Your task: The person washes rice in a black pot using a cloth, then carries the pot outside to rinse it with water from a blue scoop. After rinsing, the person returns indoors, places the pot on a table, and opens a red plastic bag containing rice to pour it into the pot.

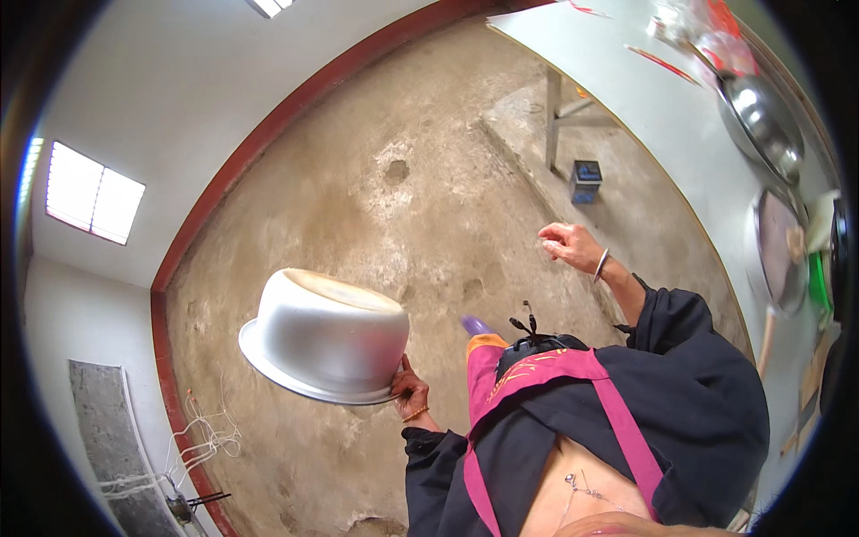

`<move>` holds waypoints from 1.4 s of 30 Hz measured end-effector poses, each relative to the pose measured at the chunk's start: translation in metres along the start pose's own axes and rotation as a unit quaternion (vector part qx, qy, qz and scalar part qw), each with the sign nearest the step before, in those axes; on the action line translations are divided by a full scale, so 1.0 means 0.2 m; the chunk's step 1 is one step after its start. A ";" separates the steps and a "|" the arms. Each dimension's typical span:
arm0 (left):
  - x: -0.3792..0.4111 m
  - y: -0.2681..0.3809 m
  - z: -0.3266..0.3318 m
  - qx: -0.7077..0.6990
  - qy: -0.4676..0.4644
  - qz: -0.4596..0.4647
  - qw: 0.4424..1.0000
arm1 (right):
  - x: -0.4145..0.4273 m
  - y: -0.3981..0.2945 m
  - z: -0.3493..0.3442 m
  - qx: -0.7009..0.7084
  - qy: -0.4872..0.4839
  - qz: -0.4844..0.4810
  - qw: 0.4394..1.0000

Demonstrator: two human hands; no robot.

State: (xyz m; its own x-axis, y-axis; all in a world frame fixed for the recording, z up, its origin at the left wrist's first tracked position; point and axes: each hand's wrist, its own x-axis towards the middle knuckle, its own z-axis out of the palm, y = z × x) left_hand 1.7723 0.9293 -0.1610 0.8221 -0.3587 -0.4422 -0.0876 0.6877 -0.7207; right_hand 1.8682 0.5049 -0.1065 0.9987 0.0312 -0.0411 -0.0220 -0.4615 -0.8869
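Note:
My left hand [411,392] grips the rim of a large aluminium pot [329,335]. The pot is held out over the floor, tipped over so that its stained base faces up and its flared rim points down to the left. Its inside is hidden. On the other side of my body, my right hand [570,246] is in the air, fingers loosely bent, with nothing in it. A white bangle [601,266] circles that wrist. A magenta apron [530,386] covers my dark clothing.
Along the right runs a pale worktop [678,121] bearing a steel wok [762,127], a round pan [778,255] and plastic bags [725,50]. A small dark box [586,181] stands beneath it. Loose white cables [208,433] hang by the left wall. The concrete floor [322,188] has pits and a low step.

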 end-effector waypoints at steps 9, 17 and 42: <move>1.36 0.08 1.08 0.183 0.031 0.087 0.979 | 1.11 0.49 -0.20 -0.113 0.166 0.133 0.971; 2.89 -0.35 1.93 0.279 -0.161 -0.030 0.946 | 2.01 0.40 -0.43 0.048 0.280 0.228 0.931; 6.87 -0.99 3.33 0.606 0.258 -0.125 0.742 | 5.30 1.09 -1.52 -0.047 0.443 0.296 0.845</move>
State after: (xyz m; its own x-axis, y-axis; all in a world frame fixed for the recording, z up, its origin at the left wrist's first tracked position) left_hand 3.2934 0.7204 -0.2710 0.3744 -0.5492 -0.7472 0.8592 0.5084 0.0568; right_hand 2.9361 0.1681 -0.2029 0.4577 -0.8867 -0.0656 -0.5672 -0.2343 -0.7895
